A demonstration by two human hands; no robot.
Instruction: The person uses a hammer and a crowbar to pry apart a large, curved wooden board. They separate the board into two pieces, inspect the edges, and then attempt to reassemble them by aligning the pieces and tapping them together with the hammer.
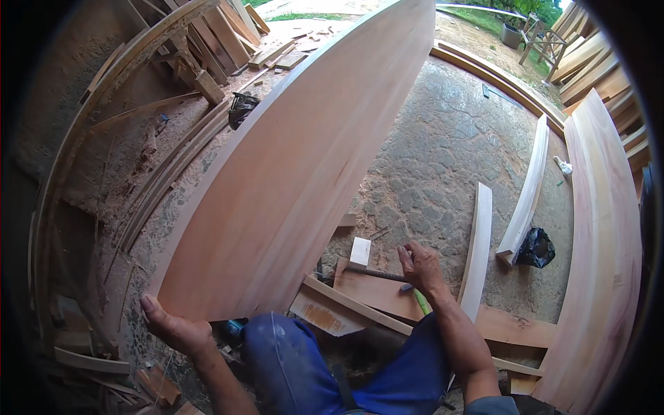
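Note:
A large pale wooden panel (290,173) with a curved edge rises diagonally from my lap toward the top of the view. My left hand (176,321) grips its near lower corner, thumb on the edge. My right hand (420,266) hangs right of the panel, fingers loosely bent and apart, just over a dark metal bar (373,274) lying on a reddish board (366,294). Whether it touches the bar is unclear. A small white block (360,251) sits by the bar. A green-handled tool (420,301) lies below my right hand, partly behind my forearm.
Long pale pieces (477,228) (526,207) and a wide plank (598,235) lie at right, near a black plastic bag (536,247). Curved strips (180,166), offcuts (277,54) and shavings lie at left. Stacked timber (581,62) stands at the back right, near grass.

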